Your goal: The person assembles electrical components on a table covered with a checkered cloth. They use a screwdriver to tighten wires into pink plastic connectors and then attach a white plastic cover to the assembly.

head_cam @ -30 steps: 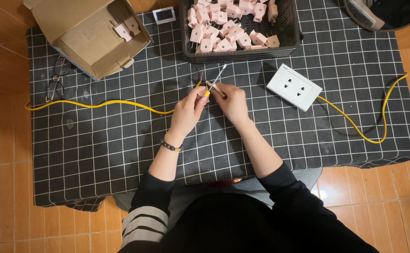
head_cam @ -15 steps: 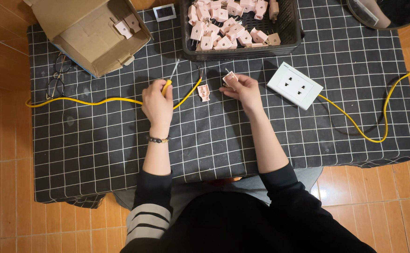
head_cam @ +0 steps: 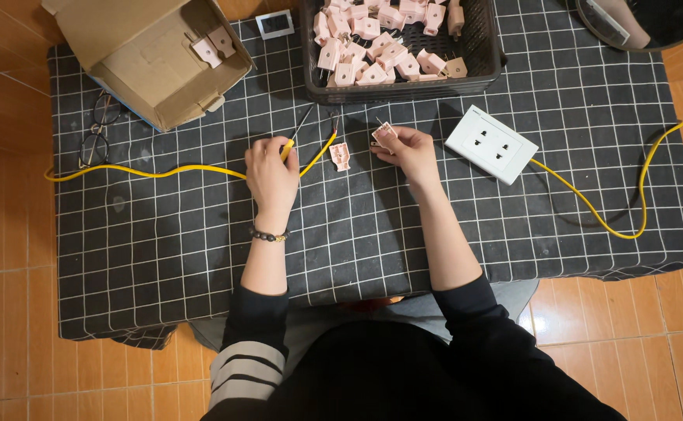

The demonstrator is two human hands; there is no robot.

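My left hand (head_cam: 273,173) grips the screwdriver (head_cam: 293,139) at frame centre; my right hand (head_cam: 412,150) pinches one pink plug half (head_cam: 383,136). The other half (head_cam: 341,156) lies between them, so it's not yet joined; many remain in the basket (head_cam: 482,74).

Left hand (head_cam: 271,173) curled shut, right hand (head_cam: 412,150) pinching with fingers, forearms parallel.

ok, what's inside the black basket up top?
The black basket holds a loose heap of pink plug pieces, some with metal prongs showing. Its mesh floor shows at right; anything beneath the heap is covered.
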